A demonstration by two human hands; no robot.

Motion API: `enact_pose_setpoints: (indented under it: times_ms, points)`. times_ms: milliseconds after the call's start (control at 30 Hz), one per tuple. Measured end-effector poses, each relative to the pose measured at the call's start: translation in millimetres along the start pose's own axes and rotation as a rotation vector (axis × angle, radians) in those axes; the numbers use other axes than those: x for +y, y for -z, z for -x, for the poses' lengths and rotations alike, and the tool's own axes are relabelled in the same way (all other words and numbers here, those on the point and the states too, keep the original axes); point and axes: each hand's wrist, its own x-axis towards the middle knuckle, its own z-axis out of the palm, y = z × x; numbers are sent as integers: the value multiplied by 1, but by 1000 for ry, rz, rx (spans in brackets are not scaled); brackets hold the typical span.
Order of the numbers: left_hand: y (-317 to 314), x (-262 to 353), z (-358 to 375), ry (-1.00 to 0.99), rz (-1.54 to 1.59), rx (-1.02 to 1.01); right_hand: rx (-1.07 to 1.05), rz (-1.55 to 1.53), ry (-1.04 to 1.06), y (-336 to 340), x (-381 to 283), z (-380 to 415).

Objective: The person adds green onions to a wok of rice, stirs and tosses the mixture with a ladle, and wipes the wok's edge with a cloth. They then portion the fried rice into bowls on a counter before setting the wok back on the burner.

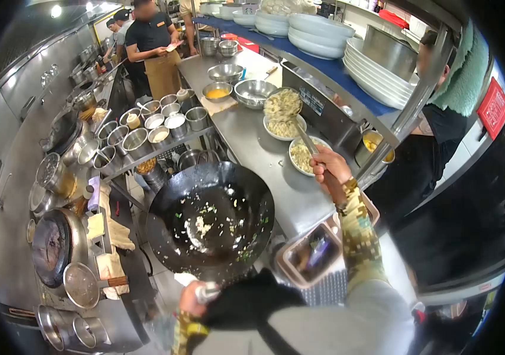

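My right hand [331, 167] is closed around the handle of a big ladle [305, 136]. Fried rice [282, 104] is heaped in the ladle's bowl, above two white bowls. The farther bowl [295, 136] is partly behind the ladle and has rice in it; rice also fills the nearer bowl [293, 163], beside the ladle handle. At the bottom, my left hand [191, 299] grips the wok handle [208, 291], with some white cloth by the fingers. The black wok [166, 216] is tilted toward the counter, with scattered rice grains and green bits stuck inside.
Metal containers of seasonings [136, 141] stand on a rack left of the steel counter [252, 145]. Steel bowls [255, 94] sit farther along it. Stacked plates [376, 80] line the shelf above. A brown-rimmed bin [291, 269] is near my right side. A person in black [152, 35] stands at the back.
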Motion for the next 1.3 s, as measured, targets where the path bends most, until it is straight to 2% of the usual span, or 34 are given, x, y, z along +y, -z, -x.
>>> enact_pose_setpoints:
  times_ms: [67, 167, 233, 333, 433, 467, 567, 667, 767, 867, 900, 967, 1000, 1033, 1067, 1100, 1133, 1300]
  points:
    - [1, 2, 0, 33, -18, 15, 62, 173, 113, 18, 11, -45]
    - [11, -2, -4, 35, 39, 27, 211, 357, 146, 33, 42, -93]
    - [34, -10, -16, 43, 100, 45, 271, 552, 98, 54, 66, -128]
    - [36, -5, -21, 0, 102, 104, 287, 528, 131, 43, 60, -123]
    - [64, 1, -30, 126, 137, 80, 317, 512, 112, 31, 66, -112]
    - [52, 13, -24, 132, 109, 146, 320, 527, 103, 30, 66, -110]
    - [58, 27, -20, -68, -29, 179, 342, 549, 148, 20, 66, -115]
    - [74, 44, -30, -36, -168, 259, 338, 634, 167, 19, 67, -126]
    - [79, 72, -22, -41, -495, 259, 363, 739, 197, 12, 75, -129]
    - [91, 85, -29, -214, -597, 161, 459, 831, 197, 4, 83, -135]
    - [104, 81, -34, -317, -581, 113, 492, 863, 212, 0, 86, -135]
    - [123, 84, -48, -234, -424, 86, 558, 928, 236, -7, 95, -135]
    - [131, 94, -59, -52, -287, 106, 570, 1035, 309, -4, 101, -138]
    - [135, 97, -66, 14, -182, 140, 582, 1143, 381, -2, 109, -141]
    - [129, 106, -68, 76, -75, 181, 591, 1250, 452, 5, 119, -147]
    - [90, 121, -54, 23, 3, 237, 597, 1359, 522, 9, 123, -150]
    - [65, 132, -45, -28, 80, 297, 578, 1309, 277, -12, 111, -133]
    - [33, 158, -49, -48, -89, 226, 573, 1394, 127, 16, 155, -135]
